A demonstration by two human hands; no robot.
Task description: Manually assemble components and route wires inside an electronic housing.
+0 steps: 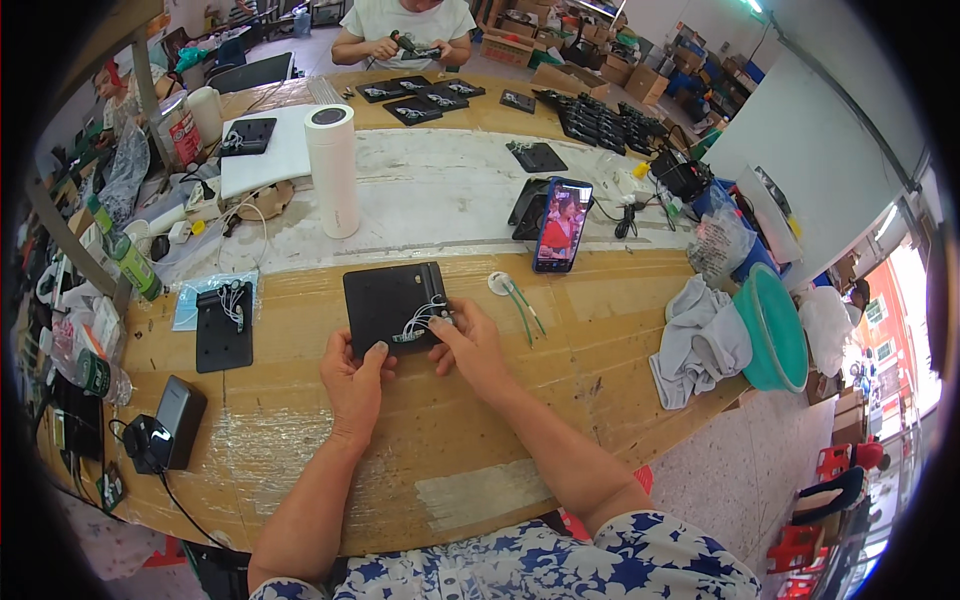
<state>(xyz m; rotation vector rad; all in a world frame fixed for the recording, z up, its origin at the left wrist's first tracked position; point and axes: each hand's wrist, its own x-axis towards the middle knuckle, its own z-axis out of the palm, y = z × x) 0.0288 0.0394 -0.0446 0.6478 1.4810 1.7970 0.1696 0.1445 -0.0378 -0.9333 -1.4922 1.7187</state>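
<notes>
A flat black square plastic panel (383, 300) is held up between my two hands, over the table. Thin white wires (420, 322) and small parts run along its lower right corner. My left hand (356, 380) grips the near left edge, thumb on top. At the right edge, my right hand (468, 345) has its thumb pressed on the wires and its fingers curled below. To the right lies a small white disc (499, 284) with green wires (524, 310). A similar black panel with wires (225, 328) rests at the left, partly on a light blue sheet (186, 306).
A phone (563, 226) leans on a black stand, beyond which lies another panel (537, 156). A white tumbler (332, 172) stands at back left. A black power box (180, 422) sits near left. Grey cloth (700, 345) and a green basin (772, 330) are right. Across the table, a person (408, 40) works.
</notes>
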